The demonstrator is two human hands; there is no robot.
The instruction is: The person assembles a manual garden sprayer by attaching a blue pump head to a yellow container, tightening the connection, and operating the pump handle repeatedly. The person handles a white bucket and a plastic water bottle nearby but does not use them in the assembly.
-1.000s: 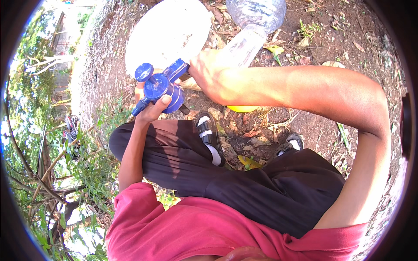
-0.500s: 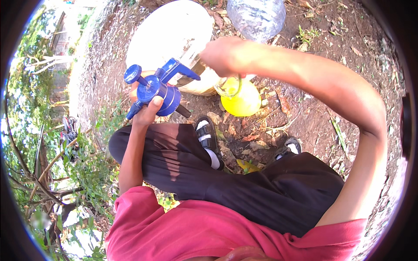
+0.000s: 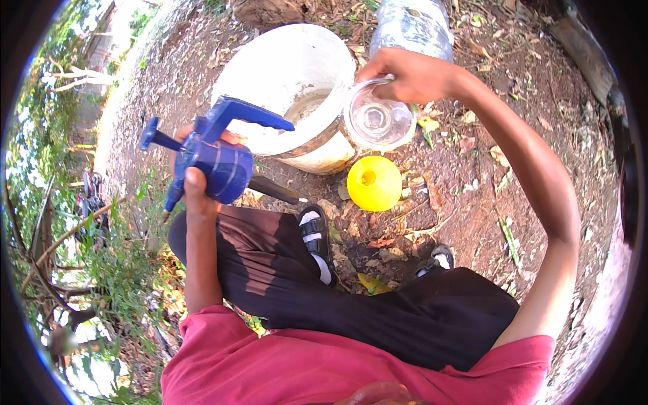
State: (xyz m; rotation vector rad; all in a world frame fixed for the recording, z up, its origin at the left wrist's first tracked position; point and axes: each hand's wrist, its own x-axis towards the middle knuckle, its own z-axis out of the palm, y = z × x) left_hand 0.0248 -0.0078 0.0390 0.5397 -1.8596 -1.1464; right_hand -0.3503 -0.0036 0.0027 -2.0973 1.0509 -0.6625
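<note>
My left hand [image 3: 196,185] is closed around a blue pump sprayer head [image 3: 219,165]. This part has a long grip on top, a plunger knob at its left and a nozzle with a brass-coloured tip pointing down. A dark tube [image 3: 273,190] sticks out from beneath it. My right hand [image 3: 412,75] grips the upper edge of a clear plastic jug [image 3: 379,121], tilted so its round bottom shows inside. Just below the jug, nearer to me, is a yellow funnel [image 3: 385,192] with its hole facing up; what supports it is hidden.
A big white bucket [image 3: 263,71] with a little liquid in it stands ahead, its outer wall stained. Behind my right hand lies a large clear plastic bottle [image 3: 412,28]. Dry leaves cover the soil. Plants and branches [image 3: 74,283] rise on the left; a log [image 3: 270,12] lies at the back.
My right hand has moved right, away from the bucket's edge, with the jug now beside the rim. My left hand has turned the sprayer head so its grip points more to the right.
</note>
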